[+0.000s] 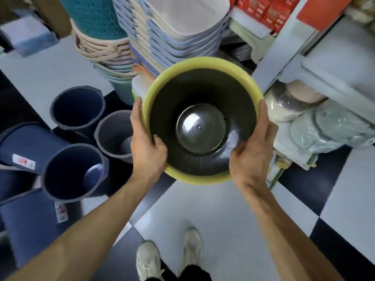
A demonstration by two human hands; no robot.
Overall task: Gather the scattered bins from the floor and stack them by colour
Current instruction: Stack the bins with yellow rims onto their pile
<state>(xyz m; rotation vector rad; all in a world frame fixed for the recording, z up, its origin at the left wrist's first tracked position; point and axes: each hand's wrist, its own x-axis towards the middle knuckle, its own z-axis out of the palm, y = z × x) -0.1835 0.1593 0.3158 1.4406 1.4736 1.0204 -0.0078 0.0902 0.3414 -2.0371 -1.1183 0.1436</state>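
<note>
Two hands, left (pixel 149 147) and right (pixel 250 154), grasp one yellow-rimmed bin (pixel 203 120); fingers curl round its rim.

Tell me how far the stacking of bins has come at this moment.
Done: nothing clearly. In hand: both hands, left and right, grip the yellow-rimmed bin. Left: blue bins and a grey bin remain loose on the floor, some tipped over.

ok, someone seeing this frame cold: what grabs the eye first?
The yellow-rimmed bin, dead centre, its dark inside facing the camera, held by the rim with the left hand and right hand on either side. Next, the blue bins clustered on the checkered floor at left, some upright and some tipped over. Behind rise tall basket stacks.
</note>
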